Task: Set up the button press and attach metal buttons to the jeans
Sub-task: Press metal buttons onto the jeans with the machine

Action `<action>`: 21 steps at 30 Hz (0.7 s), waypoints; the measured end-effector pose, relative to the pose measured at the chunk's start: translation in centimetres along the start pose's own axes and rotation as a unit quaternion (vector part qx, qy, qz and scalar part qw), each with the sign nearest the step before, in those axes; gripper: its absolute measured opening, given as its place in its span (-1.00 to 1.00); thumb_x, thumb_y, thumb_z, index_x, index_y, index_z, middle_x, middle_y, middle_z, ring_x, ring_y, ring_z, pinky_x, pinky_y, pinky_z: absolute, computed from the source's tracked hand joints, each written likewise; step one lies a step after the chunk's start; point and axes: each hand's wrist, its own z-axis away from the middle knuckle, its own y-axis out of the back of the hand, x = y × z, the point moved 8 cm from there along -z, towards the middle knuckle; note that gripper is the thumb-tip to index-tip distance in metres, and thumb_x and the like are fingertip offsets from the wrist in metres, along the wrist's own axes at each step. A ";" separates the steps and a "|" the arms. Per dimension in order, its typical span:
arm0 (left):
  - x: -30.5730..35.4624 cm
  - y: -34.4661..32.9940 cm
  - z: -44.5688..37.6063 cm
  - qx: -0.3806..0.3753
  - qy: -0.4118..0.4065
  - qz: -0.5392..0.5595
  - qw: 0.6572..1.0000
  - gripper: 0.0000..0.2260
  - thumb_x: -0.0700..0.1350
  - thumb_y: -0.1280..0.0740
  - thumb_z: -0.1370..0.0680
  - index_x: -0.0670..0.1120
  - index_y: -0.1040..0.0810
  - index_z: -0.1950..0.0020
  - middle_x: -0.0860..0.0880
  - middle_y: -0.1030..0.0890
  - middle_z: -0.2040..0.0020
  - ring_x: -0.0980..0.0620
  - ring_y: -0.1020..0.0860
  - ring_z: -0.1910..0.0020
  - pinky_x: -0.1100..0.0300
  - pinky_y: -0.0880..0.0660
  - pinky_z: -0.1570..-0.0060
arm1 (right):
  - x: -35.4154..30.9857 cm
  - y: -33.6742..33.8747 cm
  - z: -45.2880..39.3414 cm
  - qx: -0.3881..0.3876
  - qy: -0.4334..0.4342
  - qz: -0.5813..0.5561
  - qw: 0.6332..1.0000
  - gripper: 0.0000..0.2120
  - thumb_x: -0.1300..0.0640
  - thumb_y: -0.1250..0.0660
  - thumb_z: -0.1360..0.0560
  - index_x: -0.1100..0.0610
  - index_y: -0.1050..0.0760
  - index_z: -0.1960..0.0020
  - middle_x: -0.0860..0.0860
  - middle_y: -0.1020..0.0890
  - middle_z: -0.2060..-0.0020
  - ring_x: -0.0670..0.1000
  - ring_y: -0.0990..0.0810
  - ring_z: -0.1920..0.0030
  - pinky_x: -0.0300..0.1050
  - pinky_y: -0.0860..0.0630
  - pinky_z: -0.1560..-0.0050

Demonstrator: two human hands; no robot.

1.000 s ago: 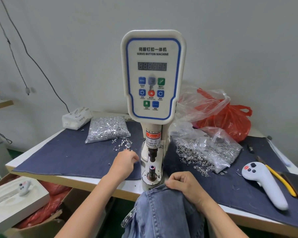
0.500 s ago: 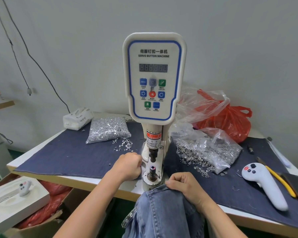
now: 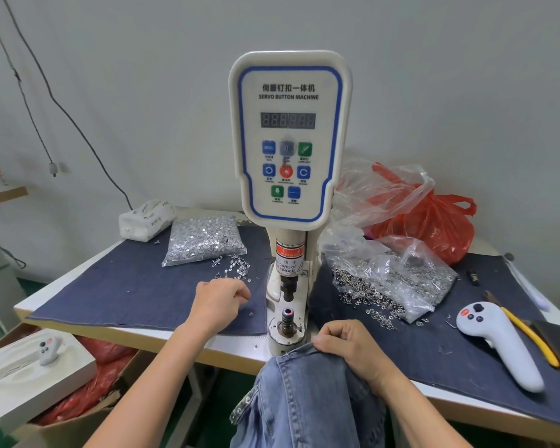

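Faded blue jeans (image 3: 304,399), bunched; right hand (image 3: 346,345) pinches waistband; left hand (image 3: 219,302) loosely curled, contents unclear.

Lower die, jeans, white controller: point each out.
lower die (image 3: 287,319), head view, on its upright post.
jeans (image 3: 304,396), head view, on the denim below the waistband.
white controller (image 3: 498,344), head view, mid-handle.

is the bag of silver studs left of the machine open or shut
Cannot tell: the clear bag lies flat and full, its mouth unseen, though loose studs lie just beside it.

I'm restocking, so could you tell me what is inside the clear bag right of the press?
Small metal rings fill the clear bag, some spilling onto the cloth. Deeper contents are hidden.
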 end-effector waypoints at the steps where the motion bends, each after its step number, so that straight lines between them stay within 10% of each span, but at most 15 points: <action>1: -0.2 0.2 0.1 0.012 0.002 -0.001 1.000 -0.87 -0.11 -0.28 -0.57 0.08 -0.61 0.03 0.14 -0.64 0.03 0.08 -0.53 -0.06 0.10 -0.25 -0.13 | 0.0 0.0 0.0 0.000 0.000 0.000 1.000 -0.72 0.15 -0.37 -0.33 0.05 -0.46 0.54 -0.15 -0.42 0.57 -0.23 -0.33 0.50 -0.42 -0.26 0.41; 11: 0.2 -0.6 1.4 0.031 0.001 -0.026 0.999 -0.71 0.19 -0.28 -0.52 0.08 -0.55 0.32 0.14 -0.49 0.35 0.10 -0.45 0.19 0.11 -0.27 0.04 | 0.1 0.1 0.0 0.002 -0.002 0.004 1.000 -0.73 0.14 -0.37 -0.32 0.05 -0.46 0.54 -0.15 -0.42 0.56 -0.23 -0.32 0.50 -0.42 -0.26 0.41; 21: -0.9 -1.5 2.0 -0.003 0.050 -0.023 0.998 -0.86 0.14 -0.34 -0.51 0.15 -0.53 0.22 0.18 -0.50 0.27 0.08 -0.47 0.07 0.10 -0.28 0.05 | 0.1 0.1 0.0 0.002 -0.001 0.004 1.000 -0.74 0.14 -0.37 -0.31 0.06 -0.46 0.54 -0.14 -0.42 0.57 -0.23 -0.32 0.50 -0.40 -0.27 0.41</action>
